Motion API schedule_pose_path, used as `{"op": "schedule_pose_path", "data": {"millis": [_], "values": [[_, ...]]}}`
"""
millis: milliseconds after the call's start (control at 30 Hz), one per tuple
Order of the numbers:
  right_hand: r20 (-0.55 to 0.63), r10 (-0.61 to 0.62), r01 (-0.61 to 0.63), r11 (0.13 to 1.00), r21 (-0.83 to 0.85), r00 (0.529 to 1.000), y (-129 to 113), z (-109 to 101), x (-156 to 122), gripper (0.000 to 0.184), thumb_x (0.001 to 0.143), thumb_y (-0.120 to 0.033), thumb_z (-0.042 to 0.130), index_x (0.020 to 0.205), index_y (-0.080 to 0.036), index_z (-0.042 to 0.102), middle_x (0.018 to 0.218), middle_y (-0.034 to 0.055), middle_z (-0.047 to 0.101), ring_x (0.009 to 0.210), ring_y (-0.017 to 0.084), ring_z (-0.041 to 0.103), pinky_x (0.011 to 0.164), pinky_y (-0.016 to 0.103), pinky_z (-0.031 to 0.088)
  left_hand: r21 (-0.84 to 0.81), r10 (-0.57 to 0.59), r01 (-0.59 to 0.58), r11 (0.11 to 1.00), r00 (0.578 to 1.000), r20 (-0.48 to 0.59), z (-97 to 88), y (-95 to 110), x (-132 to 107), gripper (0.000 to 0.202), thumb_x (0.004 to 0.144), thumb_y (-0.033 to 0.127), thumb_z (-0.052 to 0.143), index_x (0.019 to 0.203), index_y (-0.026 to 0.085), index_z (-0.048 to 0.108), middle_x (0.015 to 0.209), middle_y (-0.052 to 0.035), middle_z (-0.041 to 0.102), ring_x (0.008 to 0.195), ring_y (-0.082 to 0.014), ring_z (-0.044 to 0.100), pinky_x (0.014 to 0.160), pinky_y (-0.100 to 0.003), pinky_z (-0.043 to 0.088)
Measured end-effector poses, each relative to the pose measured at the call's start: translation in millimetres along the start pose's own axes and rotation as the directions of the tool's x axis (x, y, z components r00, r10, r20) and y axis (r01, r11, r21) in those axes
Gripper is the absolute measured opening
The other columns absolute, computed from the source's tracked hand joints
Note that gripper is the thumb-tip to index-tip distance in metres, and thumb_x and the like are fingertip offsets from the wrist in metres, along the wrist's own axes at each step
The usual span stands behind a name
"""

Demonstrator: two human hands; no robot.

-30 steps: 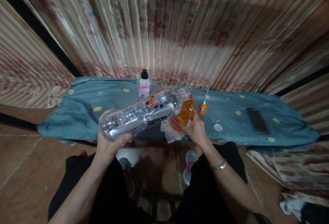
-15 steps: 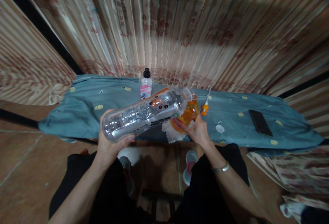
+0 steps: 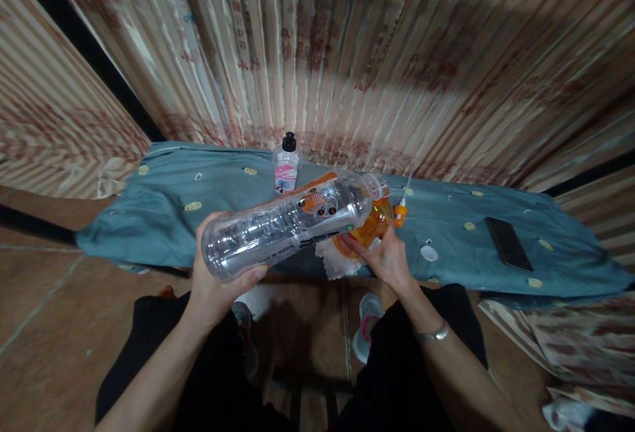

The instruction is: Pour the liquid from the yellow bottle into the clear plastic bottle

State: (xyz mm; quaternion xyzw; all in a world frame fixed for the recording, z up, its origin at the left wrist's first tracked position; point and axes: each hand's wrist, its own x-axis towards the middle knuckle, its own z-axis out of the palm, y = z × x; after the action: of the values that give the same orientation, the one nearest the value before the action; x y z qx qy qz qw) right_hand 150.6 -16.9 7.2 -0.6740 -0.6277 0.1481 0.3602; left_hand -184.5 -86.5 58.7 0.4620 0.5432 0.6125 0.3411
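My left hand (image 3: 218,286) is wrapped round the base of a large clear plastic bottle (image 3: 282,223) with an orange and black label. The bottle is tilted, its open neck pointing right over the mouth of a smaller bottle of amber liquid (image 3: 374,220). My right hand (image 3: 387,257) grips that amber bottle, which leans a little. Just behind it lies an orange pump top (image 3: 400,212) with a thin clear tube. A scalloped white cloth (image 3: 337,261) lies under the amber bottle. The two bottle mouths overlap, and whether they touch I cannot tell.
A clear squeeze bottle with a black cap (image 3: 286,167) stands at the back of the cloth-covered table (image 3: 173,187). A white round cap (image 3: 428,253) and a black phone (image 3: 508,243) lie to the right. A pleated curtain (image 3: 322,55) hangs behind.
The view has shifted slightly, so most things sit a little further right. Both hands keep their hold, and the clear bottle remains tilted over the amber one.
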Motion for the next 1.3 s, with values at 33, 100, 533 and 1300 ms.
{"op": "schedule_pose_path", "data": {"millis": [33,100,533,1300], "values": [[-0.003,-0.003,0.003,1.0,0.001,1.0,0,0,0,0.114,0.073,-0.108,0.068,0.139,-0.016,0.063,0.117,0.0241,0.087,0.105,0.047,0.087,0.084,0.054,0.07,0.017,0.034,-0.033,0.999,0.999,-0.014,0.7,-2,1,0.097,0.048,0.046,0.111,0.134,0.031,0.069,0.121,-0.0071,0.08,0.11,-0.0382,0.078,0.093,-0.05,0.071],[-0.007,-0.003,0.003,1.0,-0.008,1.0,0,0,0,0.116,0.072,-0.109,0.066,0.14,-0.015,0.063,0.116,0.0237,0.087,0.104,0.046,0.087,0.084,0.053,0.07,0.054,0.099,-0.096,0.994,0.994,-0.041,2.5,-6,3,0.096,0.049,0.054,0.108,0.132,0.03,0.068,0.114,-0.0072,0.08,0.1,-0.0361,0.079,0.086,-0.051,0.071],[0.028,0.04,-0.039,0.998,-0.044,0.999,1,-2,0,0.114,0.071,-0.104,0.073,0.142,-0.015,0.061,0.117,0.024,0.087,0.106,0.048,0.087,0.085,0.056,0.07,0.115,0.247,-0.241,0.964,0.968,-0.041,1.9,-15,4,0.095,0.059,0.064,0.104,0.138,0.029,0.065,0.117,-0.0088,0.079,0.1,-0.0346,0.08,0.084,-0.05,0.072],[0.015,0.031,-0.03,0.999,-0.041,0.999,5,0,1,0.107,0.07,-0.103,0.075,0.134,-0.019,0.064,0.113,0.0217,0.089,0.1,0.046,0.088,0.082,0.055,0.071,0.111,0.219,-0.214,0.971,0.975,-0.037,1.3,-19,4,0.101,0.055,0.064,0.106,0.14,0.031,0.065,0.122,-0.0088,0.078,0.104,-0.0362,0.082,0.09,-0.054,0.075]]}}
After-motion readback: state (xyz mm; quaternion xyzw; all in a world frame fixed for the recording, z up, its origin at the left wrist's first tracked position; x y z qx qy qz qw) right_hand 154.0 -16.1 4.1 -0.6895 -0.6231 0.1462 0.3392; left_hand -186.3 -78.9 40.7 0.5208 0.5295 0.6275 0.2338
